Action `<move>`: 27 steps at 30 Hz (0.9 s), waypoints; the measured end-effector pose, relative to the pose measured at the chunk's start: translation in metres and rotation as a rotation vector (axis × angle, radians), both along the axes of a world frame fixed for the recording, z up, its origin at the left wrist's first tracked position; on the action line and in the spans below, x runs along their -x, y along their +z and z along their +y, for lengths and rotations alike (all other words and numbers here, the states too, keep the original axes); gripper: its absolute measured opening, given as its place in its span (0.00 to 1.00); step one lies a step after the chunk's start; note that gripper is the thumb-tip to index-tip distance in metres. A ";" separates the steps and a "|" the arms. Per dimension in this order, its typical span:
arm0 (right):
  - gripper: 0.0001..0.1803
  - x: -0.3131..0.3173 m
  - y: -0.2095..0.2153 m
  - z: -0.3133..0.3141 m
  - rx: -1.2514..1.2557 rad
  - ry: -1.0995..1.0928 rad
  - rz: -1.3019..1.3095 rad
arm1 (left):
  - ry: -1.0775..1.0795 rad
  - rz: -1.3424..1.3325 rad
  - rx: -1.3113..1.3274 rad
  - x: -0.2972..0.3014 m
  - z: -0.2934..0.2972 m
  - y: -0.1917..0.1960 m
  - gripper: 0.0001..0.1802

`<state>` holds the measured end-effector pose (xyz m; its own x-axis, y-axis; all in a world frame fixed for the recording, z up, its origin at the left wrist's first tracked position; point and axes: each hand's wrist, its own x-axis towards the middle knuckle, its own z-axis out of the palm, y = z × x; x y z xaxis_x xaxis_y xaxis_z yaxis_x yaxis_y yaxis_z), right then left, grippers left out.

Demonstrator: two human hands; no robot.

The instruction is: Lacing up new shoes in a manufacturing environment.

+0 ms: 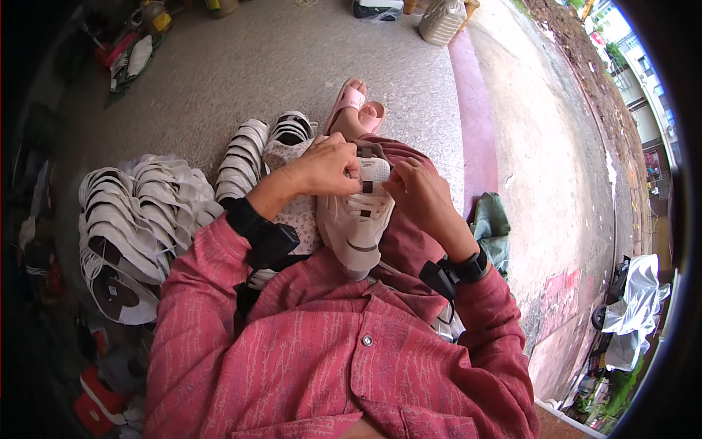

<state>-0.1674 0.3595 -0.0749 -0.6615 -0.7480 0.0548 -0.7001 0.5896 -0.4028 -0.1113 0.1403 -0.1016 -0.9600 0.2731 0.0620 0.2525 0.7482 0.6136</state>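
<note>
A white and beige sneaker point(356, 233) lies on my lap, its toe toward me and its tongue and opening at the far end. My left hand point(330, 167) is closed at the left side of the tongue, knuckles up. On the other side, my right hand point(423, 192) has its thumb and fingertips pinched together beside the upper eyelets. Whatever thin thing either hand pinches, perhaps lace, is too small to make out. Dark strips show on the sneaker's tongue between the two hands.
Nested rows of white shoe uppers point(135, 212) stand at my left, with another stack point(243, 157) nearer my legs. My feet in pink slippers point(369, 113) rest ahead on the speckled floor. A dark green bag point(491, 227) lies at right; a plastic jug point(442, 22) stands far off.
</note>
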 end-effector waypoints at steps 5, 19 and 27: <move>0.10 0.009 0.006 0.009 -0.088 -0.028 -0.261 | 0.051 -0.078 -0.012 0.002 0.001 -0.006 0.07; 0.07 -0.034 -0.016 0.024 0.387 -0.107 -0.261 | 0.153 -0.087 -0.318 -0.003 0.005 -0.008 0.23; 0.03 -0.038 -0.025 0.002 0.283 -0.071 0.098 | 0.176 -0.004 -0.263 -0.002 0.005 -0.022 0.32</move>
<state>-0.1298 0.3619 -0.1003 -0.6925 -0.6462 0.3208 -0.7050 0.5120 -0.4907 -0.1090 0.1454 -0.1234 -0.9915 0.0778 0.1041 0.1299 0.5960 0.7924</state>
